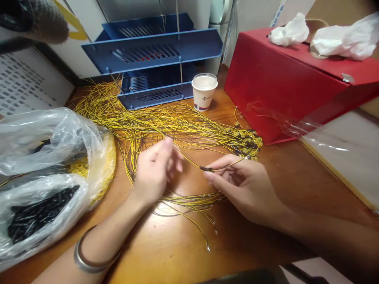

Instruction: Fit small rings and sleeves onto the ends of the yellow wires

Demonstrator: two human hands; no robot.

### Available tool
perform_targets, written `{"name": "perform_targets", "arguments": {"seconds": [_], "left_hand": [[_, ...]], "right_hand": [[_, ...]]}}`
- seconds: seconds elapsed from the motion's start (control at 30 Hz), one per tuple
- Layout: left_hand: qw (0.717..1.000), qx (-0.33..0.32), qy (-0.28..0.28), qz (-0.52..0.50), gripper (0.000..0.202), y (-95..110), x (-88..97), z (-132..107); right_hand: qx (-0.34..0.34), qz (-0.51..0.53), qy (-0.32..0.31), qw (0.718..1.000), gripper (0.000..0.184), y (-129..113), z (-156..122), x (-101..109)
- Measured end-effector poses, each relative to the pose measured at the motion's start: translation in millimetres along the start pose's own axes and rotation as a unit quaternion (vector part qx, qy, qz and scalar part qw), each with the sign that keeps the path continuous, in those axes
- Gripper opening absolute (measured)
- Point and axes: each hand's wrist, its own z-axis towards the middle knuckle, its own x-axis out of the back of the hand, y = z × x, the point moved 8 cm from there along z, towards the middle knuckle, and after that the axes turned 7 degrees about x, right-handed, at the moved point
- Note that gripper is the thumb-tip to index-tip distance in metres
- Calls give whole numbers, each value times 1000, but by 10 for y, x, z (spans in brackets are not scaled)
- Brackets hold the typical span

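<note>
Nearest: a grey metal bangle (78,254) round the left forearm, well to the near-left of the white paper cup (204,98), which serves as marker below. Bare wood of the table (154,256) shows beside the arm. An open clear plastic bag (68,230), near-left of the cup, holds a heap of black parts (44,213); yellow pieces (78,167) show just beyond them, among more plastic.

On the cup's near side, a small spread of loose wires (189,204), silvery ends toward the viewer.

Right hand (208,171), near-right of the cup: thumb and forefinger pinched on a short black sleeve (205,168), other fingers curled. The sleeve sits on a yellow-and-dark wire (192,161), held up nearer than the cup and slanting away to its near-left. Left hand (167,142), near-left of the cup: thumb and forefinger together on that wire, remaining fingers blurred.

Beyond the hands, a large wire bundle (177,120) passes in front of the cup; round yellowish ends (248,144) cluster to its near-right. Blue tray rack (152,49), left of and behind the cup. Red box (260,75) to its right, crumpled white tissue (291,31) on top.
</note>
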Motion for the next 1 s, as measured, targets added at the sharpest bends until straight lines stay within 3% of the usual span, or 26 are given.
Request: {"name": "perform_targets", "arguments": {"seconds": [0.1,0.2,0.33,0.5,0.57,0.63,0.8,0.87,1.0], "left_hand": [[988,-16,-144,58,39,5,-265,-96],[978,-24,-197,69,29,-2,-345,-140],[981,-50,-171,72,39,37,-279,-133],[999,-18,10,-42,33,26,41,-48],[996,-11,41,-80,33,10,98,-31],[998,-13,5,-64,36,5,40,-21],[978,-71,-174,84,43,39,-280,-123],[970,-82,-204,100,44,46,-336,-158],[970,-83,-202,111,48,50,-337,-163]], "right_hand": [[6,6,-13,1000,10,-10,7,-16],[7,20,-25,999,9,-10,2,-33],[7,24,-19,999,6,-3,-2,-30],[-6,35,9,999,10,24,-12,4],[-6,33,15,999,10,23,-21,17],[-4,31,12,999,9,18,-27,18],[6,18,-13,1000,9,7,-14,-16],[6,19,-21,1000,10,11,-6,-31],[6,21,-33,999,11,10,-9,-48]]}}
